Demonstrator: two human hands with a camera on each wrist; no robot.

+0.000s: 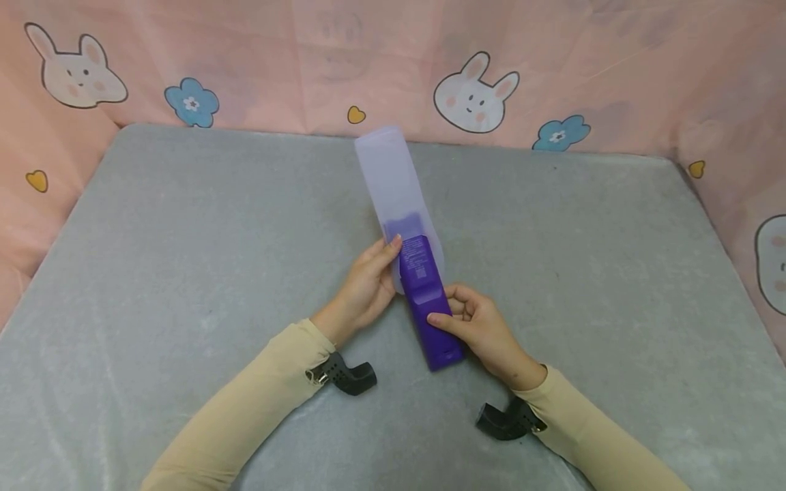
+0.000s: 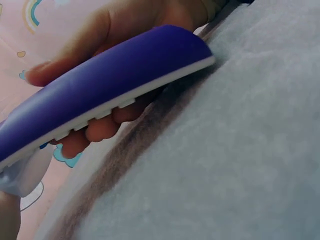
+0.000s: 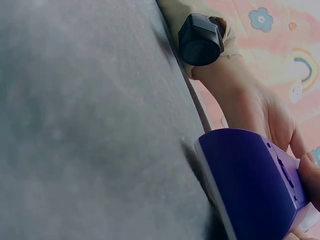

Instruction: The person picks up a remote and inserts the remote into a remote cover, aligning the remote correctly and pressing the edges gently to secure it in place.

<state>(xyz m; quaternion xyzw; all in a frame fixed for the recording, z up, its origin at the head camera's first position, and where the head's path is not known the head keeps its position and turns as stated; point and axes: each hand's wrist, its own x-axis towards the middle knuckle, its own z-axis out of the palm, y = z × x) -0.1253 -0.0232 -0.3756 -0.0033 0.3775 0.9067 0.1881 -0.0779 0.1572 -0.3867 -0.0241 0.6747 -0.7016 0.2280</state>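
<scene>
A purple remote control lies tilted between both hands, its back with small white print facing up. Its upper end is inside a translucent sleeve that extends away toward the back. My left hand holds the sleeve and the remote's upper part, thumb on top. Lower down, my right hand pinches the remote with its thumb on the back and fingers at the side. White buttons show on the underside of the remote in the left wrist view. The left palm is partly hidden behind the sleeve.
A grey cloth-covered table lies beneath the hands. Behind it hangs a pink curtain with rabbits and flowers. Black wrist cameras sit on both sleeved forearms.
</scene>
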